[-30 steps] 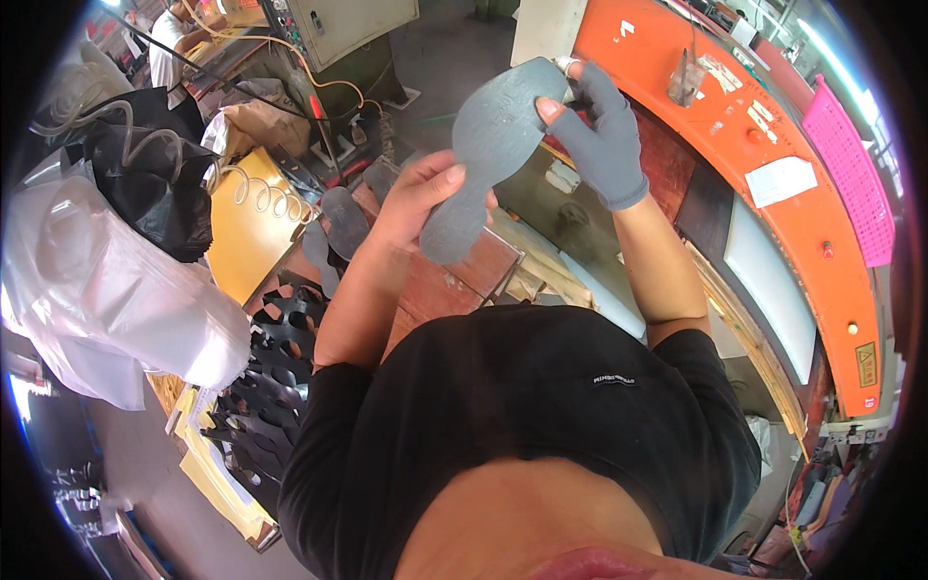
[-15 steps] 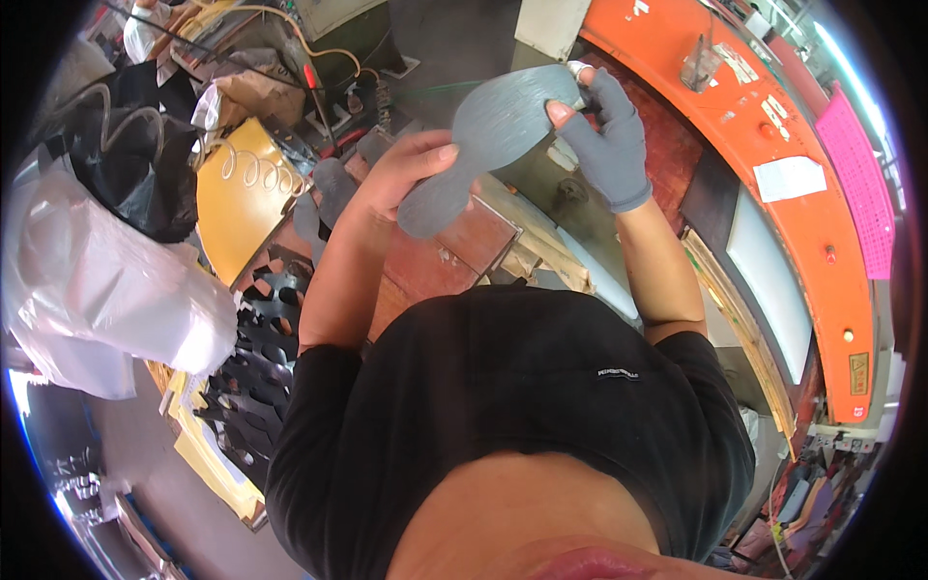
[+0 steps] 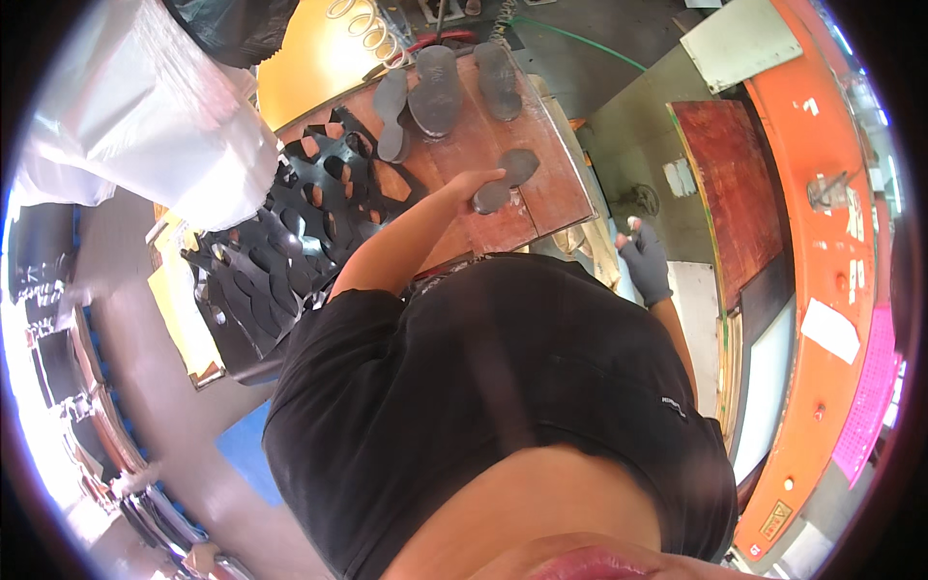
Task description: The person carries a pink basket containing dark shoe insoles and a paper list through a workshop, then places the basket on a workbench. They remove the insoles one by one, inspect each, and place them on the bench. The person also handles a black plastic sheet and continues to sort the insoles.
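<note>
My left hand (image 3: 474, 188) grips a grey shoe sole (image 3: 520, 168) around its narrow waist, thumb on top, low over the reddish-brown tabletop (image 3: 454, 159). Whether the sole rests on other pieces there, I cannot tell. Beyond it on the same table lie similar grey sole pieces: a narrow one (image 3: 391, 116), a broad one (image 3: 435, 92) and another at the far edge (image 3: 499, 82). My right hand (image 3: 646, 263), in a grey fingerless glove, hangs beyond the table's right edge. Its fingers are loosely bent and apart, with nothing visible in them.
Left of the table lies a heap of black cut-out sheet scraps (image 3: 300, 208), with a large translucent plastic bag (image 3: 145, 116) beside it. An orange machine (image 3: 812, 280) curves along the right, next to a red-brown board (image 3: 730, 193). A coiled hose (image 3: 372, 34) hangs at the back.
The sole, held up between both hands before, is now down at the table in my left hand. My right hand has let go and moved down to the right. The view has turned.
</note>
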A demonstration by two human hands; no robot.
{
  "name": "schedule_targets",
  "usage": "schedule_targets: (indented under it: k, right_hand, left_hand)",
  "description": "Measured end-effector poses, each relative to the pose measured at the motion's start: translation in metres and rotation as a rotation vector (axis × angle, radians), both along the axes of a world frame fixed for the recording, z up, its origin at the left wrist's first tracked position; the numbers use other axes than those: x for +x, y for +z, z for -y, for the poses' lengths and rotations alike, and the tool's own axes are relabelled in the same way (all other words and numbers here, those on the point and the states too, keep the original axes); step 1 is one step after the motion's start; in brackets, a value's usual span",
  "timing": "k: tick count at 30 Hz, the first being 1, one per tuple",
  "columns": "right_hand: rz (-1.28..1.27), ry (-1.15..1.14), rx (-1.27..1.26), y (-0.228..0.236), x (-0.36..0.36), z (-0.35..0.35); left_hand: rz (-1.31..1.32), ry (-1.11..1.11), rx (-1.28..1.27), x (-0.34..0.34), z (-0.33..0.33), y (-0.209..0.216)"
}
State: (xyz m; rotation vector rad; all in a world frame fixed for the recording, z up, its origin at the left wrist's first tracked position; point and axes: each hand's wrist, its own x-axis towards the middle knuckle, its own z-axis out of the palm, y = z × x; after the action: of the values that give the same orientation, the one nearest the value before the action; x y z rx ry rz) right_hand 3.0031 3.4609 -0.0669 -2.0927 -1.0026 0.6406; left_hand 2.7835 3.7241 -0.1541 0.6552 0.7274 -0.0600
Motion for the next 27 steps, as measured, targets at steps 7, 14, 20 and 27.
schedule_targets:
  k: [7, 14, 20, 27]
  right_hand:
    - [0.056, 0.12, -0.115, -0.005, -0.014, -0.022]
    - [0.062, 0.164, -0.233, -0.013, -0.017, -0.016]
    - [0.023, 0.12, -0.234, -0.03, -0.021, -0.006]
    - [0.037, 0.114, -0.262, -0.028, -0.024, -0.007]
  left_hand:
    - [-0.016, 0.262, -0.081, 0.029, -0.012, -0.061]
    - [-0.018, 0.396, -0.194, 0.069, -0.021, -0.108]
    - [-0.452, 0.164, 0.965, 0.053, -0.01, -0.068]
    - [-0.861, 0.399, 1.69, -0.035, -0.03, -0.013]
